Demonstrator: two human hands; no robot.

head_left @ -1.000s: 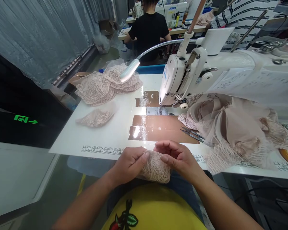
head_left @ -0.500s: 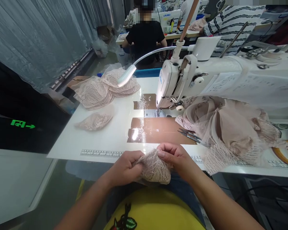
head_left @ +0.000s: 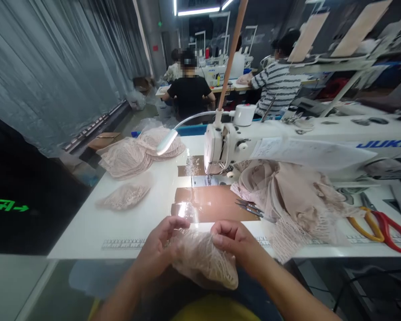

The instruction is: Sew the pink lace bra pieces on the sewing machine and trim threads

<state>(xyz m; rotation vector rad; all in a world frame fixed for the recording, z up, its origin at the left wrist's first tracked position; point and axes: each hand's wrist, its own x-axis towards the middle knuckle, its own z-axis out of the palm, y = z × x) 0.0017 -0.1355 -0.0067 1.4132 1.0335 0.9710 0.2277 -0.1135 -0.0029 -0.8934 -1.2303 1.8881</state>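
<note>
A beige lace cup piece (head_left: 209, 261) hangs between my hands at the table's front edge. My right hand (head_left: 235, 243) pinches its upper right edge between thumb and fingers. At the left end, my left hand (head_left: 158, 245) holds the lace loosely, its index finger raised above the fabric and its thumb blurred against it. Behind my hands stands a white sewing machine (head_left: 287, 142), its needle area over the brown-taped bed. Thread snips (head_left: 254, 209) lie to the right, beside a heap of beige fabric and lace (head_left: 290, 191).
Stacked lace cups (head_left: 127, 156) lie at the table's back left, with a single lace piece (head_left: 125, 197) in front. Scissors with yellow and red handles (head_left: 386, 229) rest at the right. A lamp (head_left: 167, 141) arches over the table. Co-workers sit beyond.
The view has tilted up, showing more of the room. My left hand's grip has loosened and its fingers have spread. The lace piece is now stretched wider between my hands.
</note>
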